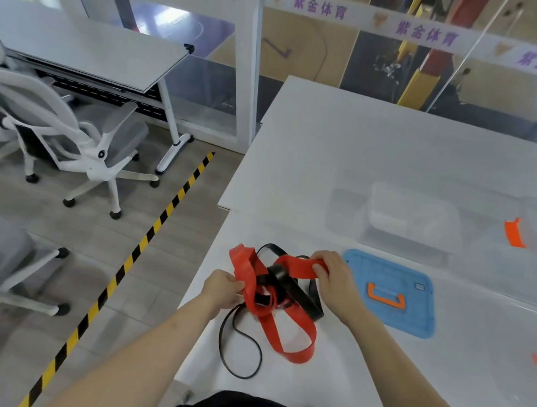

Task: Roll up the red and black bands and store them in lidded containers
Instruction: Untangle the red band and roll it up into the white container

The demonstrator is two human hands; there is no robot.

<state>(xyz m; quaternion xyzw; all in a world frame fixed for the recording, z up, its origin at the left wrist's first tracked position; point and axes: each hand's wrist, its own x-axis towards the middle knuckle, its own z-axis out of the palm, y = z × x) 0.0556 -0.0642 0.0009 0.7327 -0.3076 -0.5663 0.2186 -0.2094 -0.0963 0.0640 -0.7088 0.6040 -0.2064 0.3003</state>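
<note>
A red band [294, 333] and a black band [301, 296] lie tangled together on the white table [347, 152] in front of me. My left hand [221, 289] grips the red band at the left side of the tangle. My right hand [335, 275] pinches another stretch of the red band at the upper right, its fingers curled over it. A thin loop of the black band trails toward the near table edge. A blue lid [393, 292] with an orange handle lies flat just right of my right hand. A clear container [413, 217] stands behind the lid.
More clear containers with orange latches [515, 232] stand at the right side of the table. White office chairs [70, 138] and a grey desk [79, 47] are on the left, beyond a yellow-black floor stripe [145, 240]. Glass partitions rise at the back.
</note>
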